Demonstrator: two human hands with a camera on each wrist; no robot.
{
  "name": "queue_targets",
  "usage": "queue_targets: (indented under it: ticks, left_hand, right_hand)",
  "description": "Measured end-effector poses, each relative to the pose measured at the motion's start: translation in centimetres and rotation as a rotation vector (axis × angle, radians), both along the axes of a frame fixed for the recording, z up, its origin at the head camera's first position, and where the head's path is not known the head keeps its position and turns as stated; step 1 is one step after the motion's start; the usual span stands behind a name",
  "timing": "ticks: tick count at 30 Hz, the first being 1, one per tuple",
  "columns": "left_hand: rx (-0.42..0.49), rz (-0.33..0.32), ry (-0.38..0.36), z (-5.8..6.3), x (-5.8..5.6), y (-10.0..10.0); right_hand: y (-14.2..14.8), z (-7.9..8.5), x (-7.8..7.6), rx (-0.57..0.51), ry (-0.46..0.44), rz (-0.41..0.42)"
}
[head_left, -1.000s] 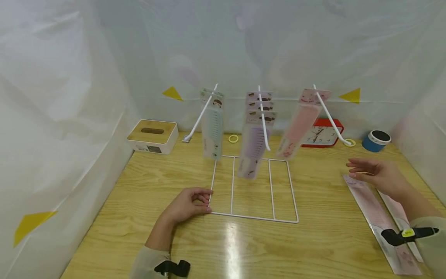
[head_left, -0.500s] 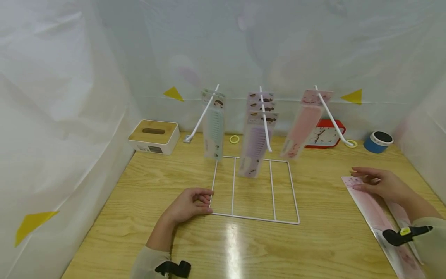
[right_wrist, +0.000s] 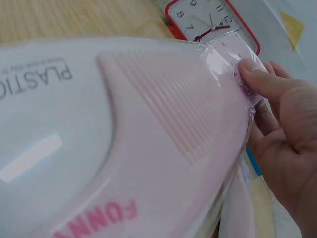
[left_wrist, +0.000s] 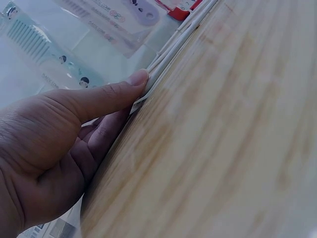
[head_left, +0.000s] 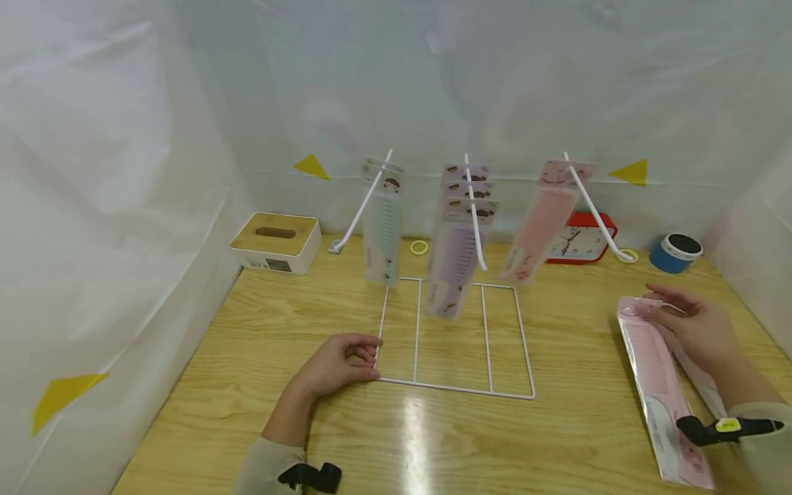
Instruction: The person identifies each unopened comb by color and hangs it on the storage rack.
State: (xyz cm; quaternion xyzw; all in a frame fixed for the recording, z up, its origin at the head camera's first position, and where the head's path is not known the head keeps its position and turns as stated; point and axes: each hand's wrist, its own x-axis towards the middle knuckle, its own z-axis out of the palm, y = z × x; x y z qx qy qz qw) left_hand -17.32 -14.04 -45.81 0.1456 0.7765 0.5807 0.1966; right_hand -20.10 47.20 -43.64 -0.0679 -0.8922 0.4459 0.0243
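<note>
My right hand (head_left: 702,330) pinches the top card of a packaged pink comb (head_left: 652,368), between thumb and fingers. In the right wrist view this comb (right_wrist: 158,109) fills much of the picture in its clear wrapper. A second packaged pink comb (head_left: 700,378) lies partly hidden beneath my right arm. My left hand (head_left: 334,364) holds the front left corner of a white wire rack (head_left: 454,388); the left wrist view shows the thumb pressed on its wire (left_wrist: 163,64). From the rack's prongs hang green combs (head_left: 383,223), several purple combs (head_left: 459,254) and a pink comb (head_left: 547,220).
Along the back of the wooden table (head_left: 278,412) stand a tissue box (head_left: 276,242), a red clock (head_left: 578,240) and a blue round container (head_left: 674,254). Yellow rings (head_left: 419,247) lie there too. The rack's prongs stick out toward me above its base.
My right hand has come down to the nearer pink comb, taken its top card and raised that end, turning the package slightly. The left hand stays at the rack corner.
</note>
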Motion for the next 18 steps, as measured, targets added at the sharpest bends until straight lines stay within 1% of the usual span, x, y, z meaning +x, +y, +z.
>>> queue_targets:
  ticks: [2, 4, 5, 7, 9, 12, 13, 16, 17, 18]
  left_hand:
    - [0.0, 0.001, -0.003, 0.0, 0.0, 0.0]
    - [0.0, 0.0, -0.005, 0.0, -0.1, 0.0]
    - [-0.003, 0.003, -0.008, 0.0, -0.1, 0.0]
    - [-0.006, 0.01, -0.016, 0.0, -0.1, -0.1]
    - [-0.005, 0.015, -0.018, 0.0, -0.1, -0.1]
    - [0.0, 0.011, -0.015, 0.0, -0.1, -0.1]
    - [0.002, 0.008, -0.013, -0.1, -0.1, -0.1]
    - [0.007, -0.002, -0.004, -0.1, -0.1, 0.0]
    - [0.01, 0.0, -0.007, -0.1, 0.0, 0.0]
    - [0.011, -0.002, -0.005, -0.1, 0.0, 0.0]
  right_hand:
    - [-0.6, 1.0, 0.2, -0.104, 0.038, -0.019]
    - [-1.3, 2.2, 0.5, -0.166, 0.058, -0.032]
    - [-1.8, 2.9, 0.6, -0.199, 0.073, -0.028]
    - [-2.6, 4.1, 0.9, -0.313, 0.13, 0.006]
    - [-3.4, 5.3, 1.3, -0.436, 0.194, 0.064]
    - [-4.7, 6.9, 2.2, -0.659, 0.32, 0.212]
    - [-5.1, 7.4, 2.5, -0.715, 0.359, 0.268]
    - [-6.4, 8.8, 3.4, -0.831, 0.486, 0.42]
    - [-6.8, 9.3, 3.6, -0.848, 0.528, 0.462]
    - [-7.3, 9.8, 3.9, -0.849, 0.568, 0.483]
